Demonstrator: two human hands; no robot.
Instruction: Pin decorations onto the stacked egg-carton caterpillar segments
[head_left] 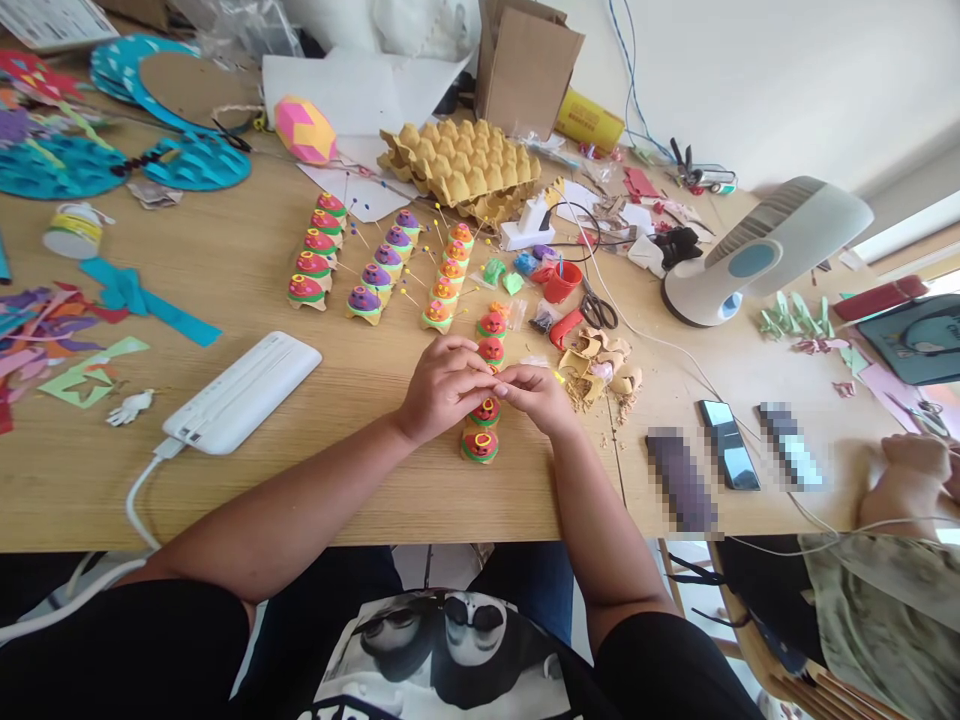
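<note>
My left hand (pixel 448 392) and my right hand (pixel 538 396) meet at the fingertips over an egg-carton caterpillar (pixel 480 446) with red clay bumps and yellow rings. The fingers of both hands are closed in a pinch, and whatever they hold is too small or hidden to make out. My hands cover the caterpillar's middle. Beyond them stand an orange caterpillar (pixel 447 281), a purple caterpillar (pixel 375 272) and a pink-red caterpillar (pixel 316 240), all on egg-carton strips with pins stuck in at their far ends or sides.
Right of my hands lie carton scraps (pixel 600 365), scissors (pixel 598 310) and a red cup (pixel 561 282). A white fan (pixel 757 255) stands farther right, near phones (pixel 729 445) and another person's hand (pixel 911 465). A white power bank (pixel 244 390) with a cable lies left. Egg trays (pixel 465 160) sit behind.
</note>
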